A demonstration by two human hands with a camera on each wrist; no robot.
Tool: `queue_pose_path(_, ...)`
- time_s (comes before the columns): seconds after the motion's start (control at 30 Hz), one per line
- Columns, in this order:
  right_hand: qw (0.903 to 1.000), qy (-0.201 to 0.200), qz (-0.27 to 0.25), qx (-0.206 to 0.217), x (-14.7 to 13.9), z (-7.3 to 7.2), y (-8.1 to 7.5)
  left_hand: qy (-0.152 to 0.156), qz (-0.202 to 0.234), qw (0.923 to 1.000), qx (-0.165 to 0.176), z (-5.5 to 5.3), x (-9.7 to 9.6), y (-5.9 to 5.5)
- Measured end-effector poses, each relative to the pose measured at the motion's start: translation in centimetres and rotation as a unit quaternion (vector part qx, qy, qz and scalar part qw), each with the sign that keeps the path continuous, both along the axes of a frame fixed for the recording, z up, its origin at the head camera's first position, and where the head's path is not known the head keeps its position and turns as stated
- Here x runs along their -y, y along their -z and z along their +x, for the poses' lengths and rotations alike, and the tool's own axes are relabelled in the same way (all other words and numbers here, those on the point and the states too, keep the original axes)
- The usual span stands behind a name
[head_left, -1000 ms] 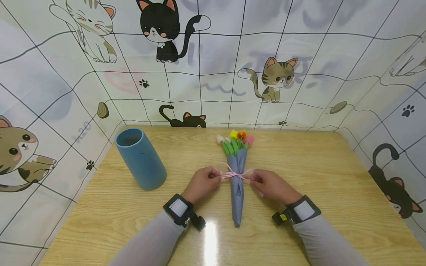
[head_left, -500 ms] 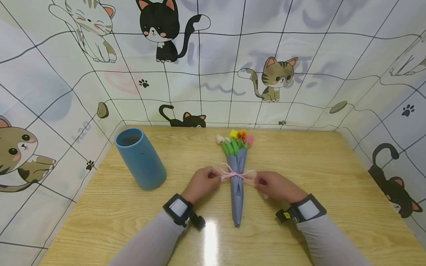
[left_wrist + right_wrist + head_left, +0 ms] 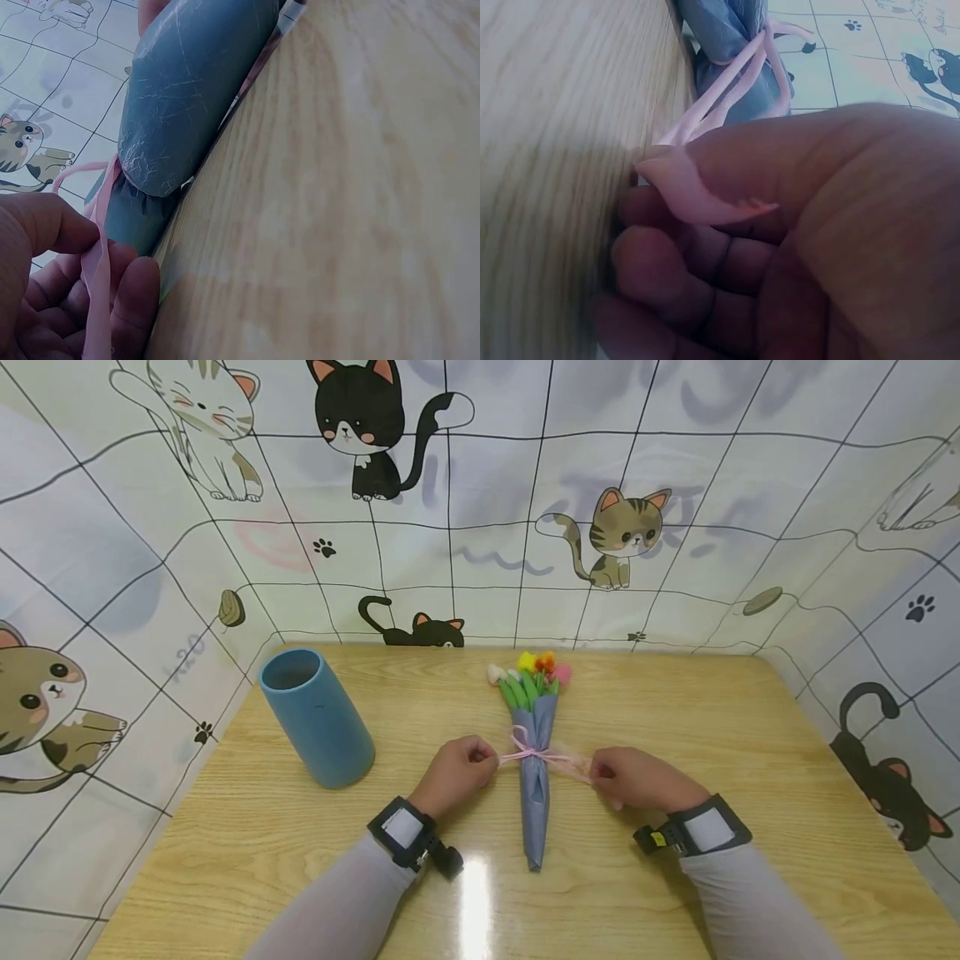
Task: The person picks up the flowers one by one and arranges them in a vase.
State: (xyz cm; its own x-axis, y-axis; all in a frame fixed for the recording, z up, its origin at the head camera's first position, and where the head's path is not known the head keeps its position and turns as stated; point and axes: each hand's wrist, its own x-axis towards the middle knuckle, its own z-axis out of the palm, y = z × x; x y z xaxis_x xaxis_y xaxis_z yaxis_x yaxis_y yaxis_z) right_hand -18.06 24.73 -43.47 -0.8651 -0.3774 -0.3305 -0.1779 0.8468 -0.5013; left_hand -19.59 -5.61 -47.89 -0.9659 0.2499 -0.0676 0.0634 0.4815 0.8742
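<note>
A bouquet of flowers (image 3: 535,810) wrapped in grey-blue paper lies on the wooden table, its blooms toward the back. Pink ribbon (image 3: 522,752) is tied round its middle, with one loop standing up on the left of the knot. My left hand (image 3: 459,774) pinches a ribbon end on the left side; in the left wrist view the ribbon (image 3: 96,285) runs between thumb and fingers. On the right, my right hand (image 3: 643,778) pinches the other ribbon part, stretched out from the knot. The right wrist view shows the ribbon's loose tip (image 3: 697,195) poking out past the thumb.
A tall blue vase (image 3: 322,722) stands at the left of the table (image 3: 720,718). Cloth with printed cats (image 3: 495,552) hangs behind and along both sides. Each wrist wears a strapped camera.
My right hand has moved to the right, drawing ribbon out from the knot. The right loop has shrunk away and the left loop is smaller. My left hand has stayed put.
</note>
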Motion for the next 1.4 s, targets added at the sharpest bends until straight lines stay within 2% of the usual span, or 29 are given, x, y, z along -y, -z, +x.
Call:
queue_pose_path(0.43, 0.9999, 0.0, 0.012, -0.001, -0.2, -0.1, 0.0, 0.0, 0.006, 0.9999, 0.011, -0.1, 0.0, 0.0)
queue_pose_path(0.6, 0.9988, 0.004, 0.026, -0.042, 0.5, 0.2, -0.6, 0.0, 0.003, 0.9999, 0.013, 0.0, 0.0, 0.1)
queue_pose_path(0.7, 0.9978, -0.012, -0.003, -0.065, 1.2, 0.6, -1.4, 0.001, -0.003, 0.9999, 0.014, 0.0, 0.0, 0.1)
queue_pose_path(0.87, 0.9933, -0.066, -0.077, -0.056, 2.3, 1.3, -2.3, 0.0, -0.005, 0.9999, 0.015, 0.0, 0.0, -0.1)
queue_pose_path(0.97, 0.9919, -0.078, -0.08, -0.06, 2.6, 1.4, -2.2, 0.001, -0.006, 0.9999, 0.015, 0.0, 0.0, -0.1)
queue_pose_path(1.03, 0.9923, -0.07, -0.068, -0.076, 2.8, 1.3, -1.9, 0.0, -0.007, 0.9999, 0.015, 0.0, 0.0, 0.0)
queue_pose_path(1.2, 0.9926, -0.02, -0.041, -0.113, 3.2, 0.9, -1.0, -0.001, -0.004, 0.9999, 0.012, 0.0, -0.1, 0.0)
queue_pose_path(1.4, 0.9906, 0.007, -0.058, -0.124, 3.4, 0.4, 0.4, 0.002, -0.001, 0.9999, 0.015, 0.0, -0.1, -0.1)
